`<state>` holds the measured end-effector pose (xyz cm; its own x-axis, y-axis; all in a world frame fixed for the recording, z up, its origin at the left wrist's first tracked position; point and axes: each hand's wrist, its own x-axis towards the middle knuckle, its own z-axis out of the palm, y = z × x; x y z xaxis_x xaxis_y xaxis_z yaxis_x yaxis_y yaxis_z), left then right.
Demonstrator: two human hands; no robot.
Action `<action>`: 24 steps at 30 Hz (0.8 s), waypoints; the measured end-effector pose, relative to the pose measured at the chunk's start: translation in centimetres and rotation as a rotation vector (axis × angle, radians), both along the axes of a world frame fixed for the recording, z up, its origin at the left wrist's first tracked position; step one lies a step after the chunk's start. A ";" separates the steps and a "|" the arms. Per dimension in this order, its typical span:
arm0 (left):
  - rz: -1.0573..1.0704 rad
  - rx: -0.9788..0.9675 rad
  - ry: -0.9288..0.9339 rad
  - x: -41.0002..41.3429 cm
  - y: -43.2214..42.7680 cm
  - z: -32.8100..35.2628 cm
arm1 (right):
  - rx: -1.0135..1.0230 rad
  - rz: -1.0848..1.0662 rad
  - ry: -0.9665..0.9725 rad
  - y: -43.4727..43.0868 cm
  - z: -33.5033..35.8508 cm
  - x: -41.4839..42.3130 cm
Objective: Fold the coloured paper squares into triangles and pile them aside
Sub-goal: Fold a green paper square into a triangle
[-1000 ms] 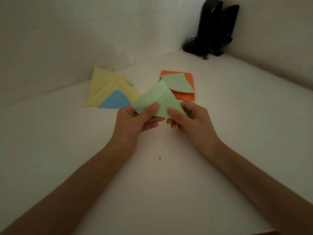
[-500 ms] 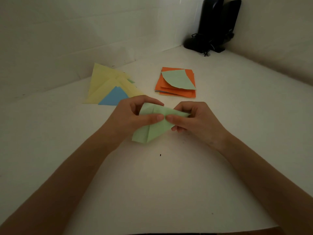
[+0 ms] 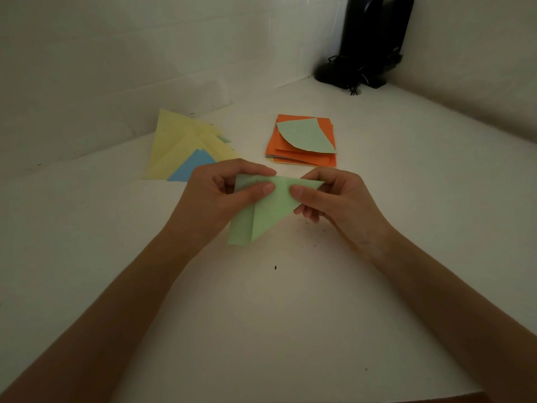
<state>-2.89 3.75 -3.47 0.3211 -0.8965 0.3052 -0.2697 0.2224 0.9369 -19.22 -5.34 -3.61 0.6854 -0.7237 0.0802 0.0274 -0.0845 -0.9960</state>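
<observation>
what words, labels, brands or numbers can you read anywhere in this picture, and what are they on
None can be read.
The green paper pinched by the left hand and the right hand is blank.
The yellow triangles, the blue triangle, the orange stack and the curled green sheet on it show no print.
The black device in the corner is too dark to show any mark.

Black device w/ tangled cable in far rt corner of white table; wall behind.
</observation>
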 end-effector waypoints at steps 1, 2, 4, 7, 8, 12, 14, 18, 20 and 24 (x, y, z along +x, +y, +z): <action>0.003 -0.005 -0.004 0.0 0.0 0.0 | -0.002 -0.002 -0.002 0.0 0.0 0.0; 0.005 -0.011 -0.005 0.0 0.0 -0.1 | -0.007 -0.005 -0.001 0.0 0.0 0.0; 0.007 -0.021 -0.003 0.0 -0.1 -0.1 | -0.024 -0.013 0.007 0.0 -0.1 0.0; 0.006 -0.019 -0.008 -0.1 -0.1 -0.1 | -0.043 -0.019 0.014 0.0 -0.1 0.0; 0.007 -0.005 0.009 -0.1 -0.1 -0.1 | -0.052 -0.021 0.017 -0.1 -0.2 0.0; 0.031 0.059 0.074 -0.1 -0.1 -0.2 | -0.099 -0.032 0.047 -0.1 -0.3 0.0; 0.042 0.065 0.083 -0.2 -0.2 -0.2 | -0.091 -0.032 0.053 -0.1 -0.4 0.0; 0.065 0.085 0.126 0.0 -0.3 -0.4 | 0.067 -0.067 -0.034 -0.5 -0.3 0.0; 0.074 0.096 0.142 0.1 -0.3 -0.4 | 0.104 -0.100 -0.062 -0.7 -0.2 -0.2; 0.087 0.118 0.134 0.1 -0.4 -0.5 | 0.094 -0.101 -0.056 -0.8 -0.4 -0.2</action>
<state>-2.76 3.39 -3.97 0.4299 -0.8905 0.1491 -0.1540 0.0904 0.9839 -19.43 -6.10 -3.97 0.6054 -0.7946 0.0454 0.0794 0.0036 -0.9968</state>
